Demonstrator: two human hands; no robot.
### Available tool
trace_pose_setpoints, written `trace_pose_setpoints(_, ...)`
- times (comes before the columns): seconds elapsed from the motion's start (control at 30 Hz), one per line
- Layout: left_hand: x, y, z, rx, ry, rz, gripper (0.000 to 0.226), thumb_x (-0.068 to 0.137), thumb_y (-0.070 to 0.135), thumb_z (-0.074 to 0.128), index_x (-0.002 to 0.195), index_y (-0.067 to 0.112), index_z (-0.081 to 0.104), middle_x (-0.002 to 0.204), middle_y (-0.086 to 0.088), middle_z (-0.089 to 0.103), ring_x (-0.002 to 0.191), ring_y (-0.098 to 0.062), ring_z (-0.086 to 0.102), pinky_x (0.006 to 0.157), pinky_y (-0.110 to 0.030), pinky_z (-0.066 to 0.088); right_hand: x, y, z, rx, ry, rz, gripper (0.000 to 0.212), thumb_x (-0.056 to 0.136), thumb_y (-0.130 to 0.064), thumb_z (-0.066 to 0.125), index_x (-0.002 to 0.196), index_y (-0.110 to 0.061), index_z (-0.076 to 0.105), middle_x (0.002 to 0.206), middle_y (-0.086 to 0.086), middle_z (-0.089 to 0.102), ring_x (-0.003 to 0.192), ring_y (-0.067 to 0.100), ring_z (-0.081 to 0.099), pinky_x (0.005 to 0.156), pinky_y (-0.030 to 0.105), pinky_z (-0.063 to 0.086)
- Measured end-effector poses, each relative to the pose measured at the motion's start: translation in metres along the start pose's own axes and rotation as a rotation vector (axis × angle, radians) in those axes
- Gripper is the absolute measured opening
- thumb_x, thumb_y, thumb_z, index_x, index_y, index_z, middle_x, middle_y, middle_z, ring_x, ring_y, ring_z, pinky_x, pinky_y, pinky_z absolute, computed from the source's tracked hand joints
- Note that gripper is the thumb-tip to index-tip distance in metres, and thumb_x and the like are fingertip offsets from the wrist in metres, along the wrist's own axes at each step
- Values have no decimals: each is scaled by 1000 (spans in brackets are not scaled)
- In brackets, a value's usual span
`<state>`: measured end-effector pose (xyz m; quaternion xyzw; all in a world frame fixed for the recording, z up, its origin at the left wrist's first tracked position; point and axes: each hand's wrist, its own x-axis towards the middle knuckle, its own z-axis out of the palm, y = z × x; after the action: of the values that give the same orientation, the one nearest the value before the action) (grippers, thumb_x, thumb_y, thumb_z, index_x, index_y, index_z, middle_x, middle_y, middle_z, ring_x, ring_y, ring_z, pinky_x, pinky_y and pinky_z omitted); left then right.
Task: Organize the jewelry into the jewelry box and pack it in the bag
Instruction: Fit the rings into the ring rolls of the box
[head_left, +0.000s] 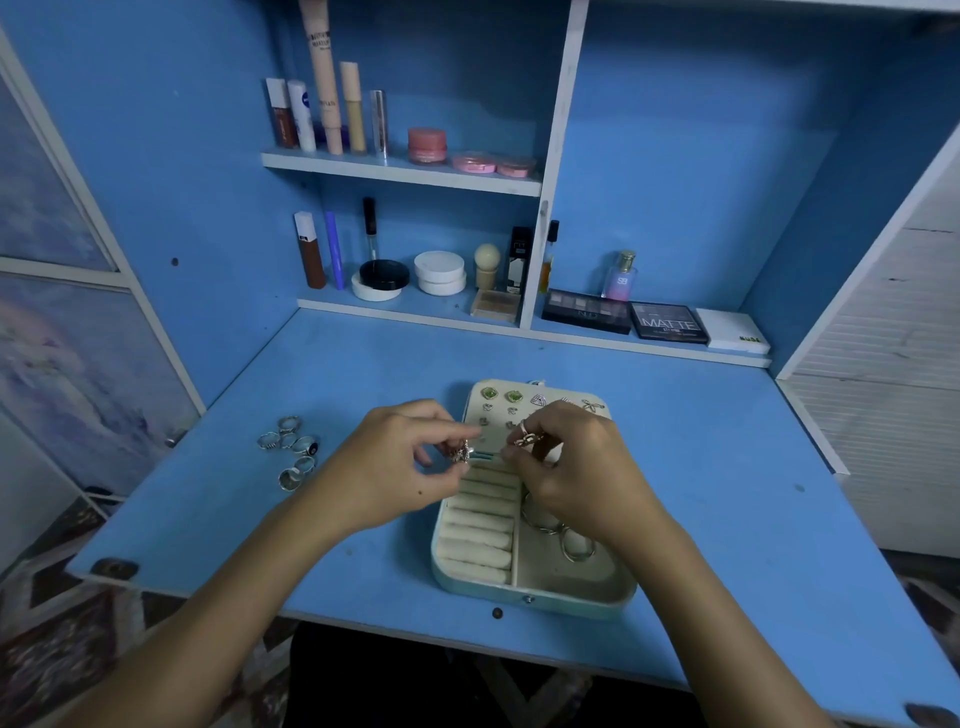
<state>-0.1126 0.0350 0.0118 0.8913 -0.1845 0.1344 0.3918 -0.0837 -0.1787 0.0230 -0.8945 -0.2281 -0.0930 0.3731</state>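
Left hand (400, 462): thumb and forefinger pinch a small silver, ornate ring (460, 451). Right hand (574, 467): fingertips pinch a gold-toned looped earring (525, 439). Both pieces hang over the hinge of the open cream-lined, pale green jewelry box (524, 590). The cream ring rolls (480, 525) lie just below and nearer the left hand, long axes running left to right. Loose silver rings (291, 449) sit well to the left on the blue desk (727, 493). No bag visible.
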Motion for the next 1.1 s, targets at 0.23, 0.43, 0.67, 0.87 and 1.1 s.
trace_pose_setpoints(0.23,-2,0,0,40,-63,16,38,78,18,78,115,28,73,92,22,63,90,0,62,72,-10,46,-6,0,-2,52,-29,-1,11,83,-25,79,87,-15,77,79,-2,70,72,13,61,69,23,48)
trace_pose_setpoints(0.43,-2,2,1,65,-91,12,38,80,18,79,116,32,73,93,21,63,89,-3,59,74,-13,46,-8,0,-1,64,-6,-41,6,81,-19,81,86,-15,79,85,-7,69,79,9,62,71,9,44)
trace_pose_setpoints(0.67,-2,4,-2,98,-104,18,36,77,16,82,111,25,73,92,18,68,95,5,59,77,-1,36,-9,-1,-3,46,10,-41,5,80,-14,81,84,-13,78,87,-5,68,80,8,61,71,10,44)
trace_pose_setpoints(0.87,-1,3,0,128,-118,48,28,77,17,82,105,21,76,91,16,70,96,6,56,76,2,35,-11,0,-2,28,-17,-11,17,72,-18,88,86,-12,80,82,-4,71,73,13,62,69,14,45)
trace_pose_setpoints(1.1,1,1,0,148,-136,58,28,79,21,82,107,25,77,88,32,60,93,13,53,76,1,33,-16,-2,-6,78,-105,130,23,76,-25,85,85,-27,64,73,-11,69,70,2,65,63,17,52)
